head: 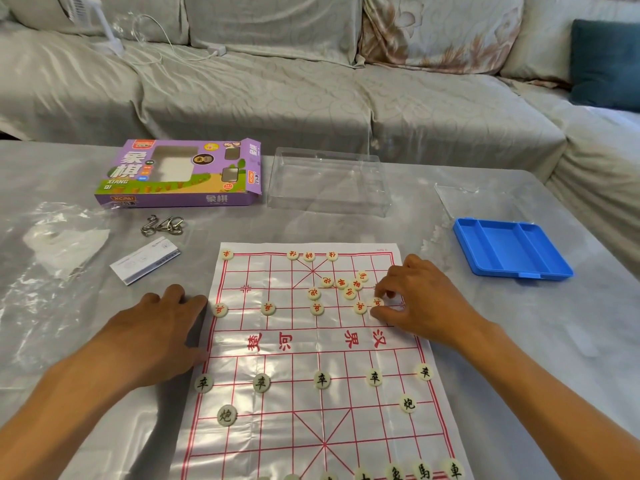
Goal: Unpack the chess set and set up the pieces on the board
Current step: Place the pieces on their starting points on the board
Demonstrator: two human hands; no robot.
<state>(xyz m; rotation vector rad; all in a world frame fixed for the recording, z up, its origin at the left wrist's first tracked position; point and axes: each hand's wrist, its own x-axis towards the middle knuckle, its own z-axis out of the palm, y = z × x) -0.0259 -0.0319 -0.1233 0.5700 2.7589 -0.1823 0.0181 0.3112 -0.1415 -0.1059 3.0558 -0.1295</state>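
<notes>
Red-marked piece (376, 302) under right hand (420, 299)

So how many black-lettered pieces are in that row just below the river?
5 pieces, none seemingly hidden: left edge, left of centre, centre, right of centre, right edge.

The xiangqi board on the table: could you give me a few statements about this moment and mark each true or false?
1. The right hand pinches a red-lettered piece near the xiangqi board's right edge. True.
2. The blue tray holds pieces. False: its compartments look empty.
3. The left hand rests flat at the board's left edge. True.
4. The purple box lies right of the board. False: it lies beyond the board, to the left.
5. Five black-lettered soldiers stand in one row. True.
</notes>
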